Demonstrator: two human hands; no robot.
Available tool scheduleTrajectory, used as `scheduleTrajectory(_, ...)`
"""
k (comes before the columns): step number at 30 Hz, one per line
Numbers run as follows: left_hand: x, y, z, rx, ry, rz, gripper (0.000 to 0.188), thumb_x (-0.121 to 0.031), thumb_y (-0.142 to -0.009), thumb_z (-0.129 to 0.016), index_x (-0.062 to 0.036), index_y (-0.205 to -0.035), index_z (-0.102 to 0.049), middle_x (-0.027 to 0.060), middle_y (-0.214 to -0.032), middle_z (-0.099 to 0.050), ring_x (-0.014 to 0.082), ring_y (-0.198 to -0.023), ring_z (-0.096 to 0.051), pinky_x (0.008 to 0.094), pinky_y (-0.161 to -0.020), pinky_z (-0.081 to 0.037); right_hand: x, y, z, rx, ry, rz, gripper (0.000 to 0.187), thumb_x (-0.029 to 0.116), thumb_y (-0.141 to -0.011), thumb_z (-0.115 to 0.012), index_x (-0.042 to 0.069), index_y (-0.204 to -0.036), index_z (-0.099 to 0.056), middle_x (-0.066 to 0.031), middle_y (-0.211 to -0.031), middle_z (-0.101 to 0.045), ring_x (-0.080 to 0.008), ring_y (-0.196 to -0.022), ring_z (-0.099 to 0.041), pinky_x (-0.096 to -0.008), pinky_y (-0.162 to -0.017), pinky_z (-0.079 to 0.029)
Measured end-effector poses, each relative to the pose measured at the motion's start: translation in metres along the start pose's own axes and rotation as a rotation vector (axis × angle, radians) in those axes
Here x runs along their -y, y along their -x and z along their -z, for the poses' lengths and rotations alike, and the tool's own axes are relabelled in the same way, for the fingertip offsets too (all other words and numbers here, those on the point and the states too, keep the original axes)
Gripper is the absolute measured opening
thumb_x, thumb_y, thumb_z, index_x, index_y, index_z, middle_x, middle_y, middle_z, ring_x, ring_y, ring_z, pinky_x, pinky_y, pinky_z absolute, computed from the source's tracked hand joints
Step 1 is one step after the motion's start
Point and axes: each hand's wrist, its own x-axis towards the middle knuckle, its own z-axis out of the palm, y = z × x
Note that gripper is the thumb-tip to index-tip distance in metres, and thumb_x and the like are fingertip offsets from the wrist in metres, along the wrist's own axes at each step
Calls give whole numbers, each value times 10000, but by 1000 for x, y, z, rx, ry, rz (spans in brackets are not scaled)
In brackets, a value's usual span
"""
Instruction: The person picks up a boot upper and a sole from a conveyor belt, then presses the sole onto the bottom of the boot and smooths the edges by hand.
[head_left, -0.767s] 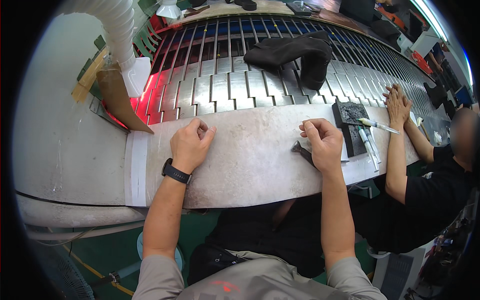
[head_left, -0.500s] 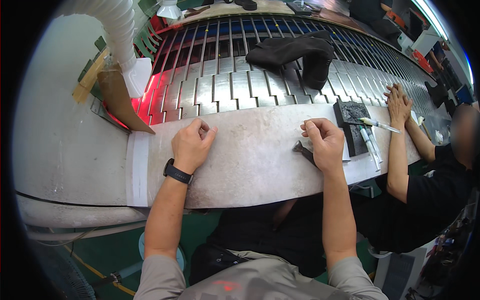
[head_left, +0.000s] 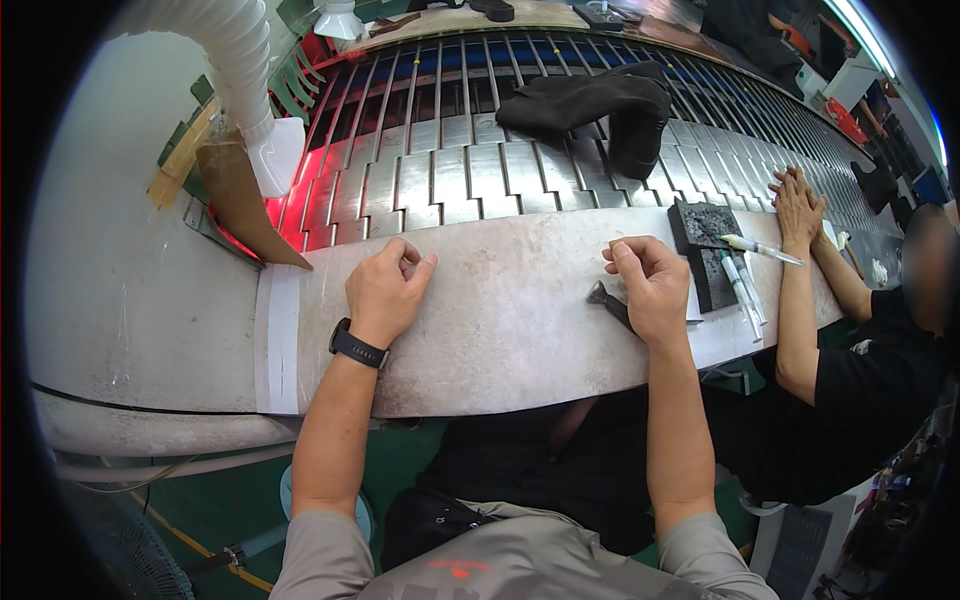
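Note:
My left hand (head_left: 388, 290) rests on the pale worktop (head_left: 480, 330), its fingers loosely curled and closed on nothing. A black watch sits on that wrist. My right hand (head_left: 652, 290) also rests on the worktop, fingers bent in toward the thumb, with nothing visible between them. Beside it lies a small hammer (head_left: 598, 293); its dark handle runs under my right hand and is partly hidden. Beyond the worktop, a tall black boot (head_left: 638, 130) lies on a conveyor of metal slats (head_left: 480, 175).
Right of my right hand are a dark foam-like block (head_left: 705, 225) and several slim clear tubes (head_left: 742, 290). A co-worker's clasped hands (head_left: 797, 210) rest at the far right. At the left stand a brown flap (head_left: 235, 200) and a white hose nozzle (head_left: 275, 160).
The conveyor slats and the boot have shifted very slightly to the right. Both my hands and the co-worker's hands stay in place.

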Motion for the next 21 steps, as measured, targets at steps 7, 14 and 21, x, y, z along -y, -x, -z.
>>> scheduleTrajectory(7,3,1,0,-8,-1,-8,311,-385,-924,-780,-82,-896,-715,71,-687,-693,290,-658,-699,436,-610,-518,-1,2,-2,-2,0,-9,199,124,-1000,-713,-67,-1032,-757,-110,-917,-782,-159,-828,-741,-288,-794,-582)
scheduleTrajectory(14,5,2,0,-34,22,-27,287,-334,-929,-788,-57,-894,-721,62,-660,-649,238,-608,-643,401,-587,-482,0,2,-3,8,14,2,212,143,-1031,-699,-63,-1053,-748,-116,-935,-786,-145,-817,-733,-276,-754,-571)
scheduleTrajectory(21,8,2,0,-39,27,-30,289,-336,-925,-791,-59,-890,-718,60,-658,-650,241,-603,-642,401,-581,-480,2,2,-6,13,12,-5,211,142,-1029,-701,-62,-1049,-750,-111,-930,-787,-142,-814,-731,-273,-747,-564)
